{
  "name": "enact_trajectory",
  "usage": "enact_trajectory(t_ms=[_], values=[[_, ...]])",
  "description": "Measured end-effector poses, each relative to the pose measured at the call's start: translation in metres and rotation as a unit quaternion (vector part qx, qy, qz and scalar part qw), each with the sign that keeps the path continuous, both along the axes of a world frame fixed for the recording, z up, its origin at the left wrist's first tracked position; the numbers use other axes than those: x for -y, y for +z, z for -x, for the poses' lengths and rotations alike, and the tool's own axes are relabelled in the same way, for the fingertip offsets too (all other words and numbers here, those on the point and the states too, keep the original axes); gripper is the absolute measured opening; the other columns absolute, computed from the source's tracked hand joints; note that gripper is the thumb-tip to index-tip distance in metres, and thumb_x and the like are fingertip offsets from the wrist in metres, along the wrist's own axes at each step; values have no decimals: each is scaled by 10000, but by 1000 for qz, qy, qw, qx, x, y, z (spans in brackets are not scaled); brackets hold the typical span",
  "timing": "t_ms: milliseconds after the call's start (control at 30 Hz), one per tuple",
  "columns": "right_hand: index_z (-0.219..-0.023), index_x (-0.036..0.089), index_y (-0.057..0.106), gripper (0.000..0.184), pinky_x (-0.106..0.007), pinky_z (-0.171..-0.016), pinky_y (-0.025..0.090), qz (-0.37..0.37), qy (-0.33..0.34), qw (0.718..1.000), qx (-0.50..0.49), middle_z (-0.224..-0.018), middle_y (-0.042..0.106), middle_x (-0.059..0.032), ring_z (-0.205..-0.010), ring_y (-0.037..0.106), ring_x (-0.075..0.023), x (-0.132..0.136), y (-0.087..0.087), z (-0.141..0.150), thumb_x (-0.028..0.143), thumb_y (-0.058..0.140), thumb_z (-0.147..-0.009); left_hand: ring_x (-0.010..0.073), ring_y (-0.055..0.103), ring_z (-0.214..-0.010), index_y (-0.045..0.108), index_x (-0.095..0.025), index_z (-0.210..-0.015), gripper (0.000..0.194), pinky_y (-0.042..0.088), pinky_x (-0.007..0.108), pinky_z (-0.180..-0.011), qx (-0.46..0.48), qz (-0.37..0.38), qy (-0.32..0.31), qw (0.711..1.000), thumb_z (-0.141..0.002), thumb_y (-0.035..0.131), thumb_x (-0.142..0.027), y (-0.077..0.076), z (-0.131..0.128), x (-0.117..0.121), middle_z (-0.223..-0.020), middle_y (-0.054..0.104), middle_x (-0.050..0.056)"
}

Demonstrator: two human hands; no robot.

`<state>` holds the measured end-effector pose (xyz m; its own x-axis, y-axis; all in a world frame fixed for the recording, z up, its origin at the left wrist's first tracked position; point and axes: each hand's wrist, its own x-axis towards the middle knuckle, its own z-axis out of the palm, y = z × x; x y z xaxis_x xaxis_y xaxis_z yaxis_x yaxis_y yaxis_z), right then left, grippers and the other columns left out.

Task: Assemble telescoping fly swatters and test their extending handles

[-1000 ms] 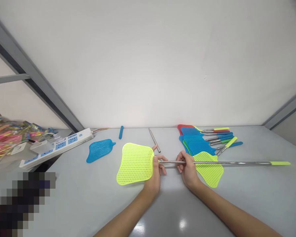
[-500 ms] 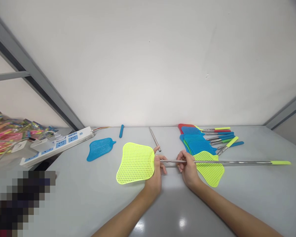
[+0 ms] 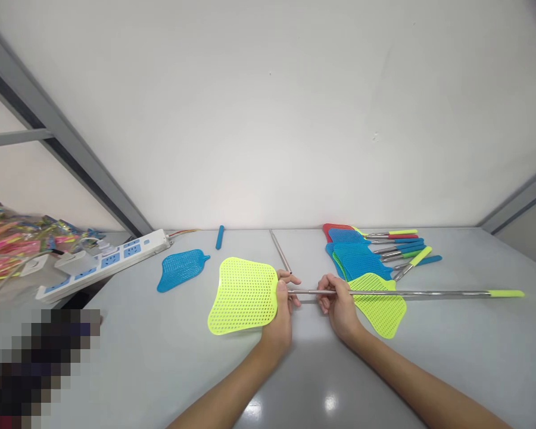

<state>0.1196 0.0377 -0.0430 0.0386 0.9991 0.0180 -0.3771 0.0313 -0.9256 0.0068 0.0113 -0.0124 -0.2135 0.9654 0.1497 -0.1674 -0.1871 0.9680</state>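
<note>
A yellow-green fly swatter (image 3: 243, 296) with a long metal telescopic rod lies level across the view, its yellow grip far to the right. My left hand (image 3: 282, 313) is closed at the neck, where the mesh head meets the rod. Farther along, my right hand (image 3: 340, 304) pinches the rod between thumb and fingers. Beneath the rod, a second yellow-green swatter (image 3: 382, 313) lies on the table, partly covered by my right hand and the rod. Just beyond my left hand rests a loose metal rod (image 3: 280, 250).
Several collapsed swatters (image 3: 361, 256) in blue, red and green are piled at the back right. A blue swatter head (image 3: 181, 271) and a blue grip (image 3: 220, 237) lie left of centre. A white power strip (image 3: 134, 250) and bagged colourful pieces (image 3: 13, 244) sit at the far left.
The held swatter has shifted slightly left together with both hands. Some fingers of my left hand have moved. The things on the table stay where they were.
</note>
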Motion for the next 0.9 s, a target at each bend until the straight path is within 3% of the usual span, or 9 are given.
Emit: enact_trajectory(t_ms=[133,333,433,600,900], values=[[-466,152,502,384,-191,-317,248,1,35,999,-1,-319,359,39,-296,313,-71,1,0,0,332,370,-779,58,449,-461,453,-189,-862,254,331,207,-419,13,0,-2,1000,-825,325,-406,-1,1,0,-805,538,22],[-446,137,538,470,-215,-334,313,-5,183,983,-22,-356,424,5,-300,376,-90,4,4,1,379,316,-781,97,475,-475,479,-169,-819,340,349,238,-470,52,-2,-49,997,-835,249,-419,-2,4,4,-649,574,19],[-419,143,517,476,-225,-319,326,4,221,974,-38,-367,453,-5,-289,397,-102,5,4,1,389,318,-775,106,466,-443,481,-176,-769,368,342,241,-471,65,6,-67,996,-823,245,-453,-2,4,6,-523,540,-10],[-364,166,449,508,-229,-339,322,-2,246,968,-49,-331,447,-12,-285,402,-107,7,3,1,384,284,-793,102,425,-382,476,-180,-686,408,317,230,-442,79,15,-103,991,-798,259,-507,-3,3,9,-404,457,-36],[-348,189,389,507,-237,-366,340,16,239,970,-42,-314,453,-8,-293,408,-115,8,2,1,436,280,-777,97,411,-394,471,-179,-699,426,313,225,-438,70,18,-136,988,-805,230,-514,-4,3,10,-422,471,-26]])
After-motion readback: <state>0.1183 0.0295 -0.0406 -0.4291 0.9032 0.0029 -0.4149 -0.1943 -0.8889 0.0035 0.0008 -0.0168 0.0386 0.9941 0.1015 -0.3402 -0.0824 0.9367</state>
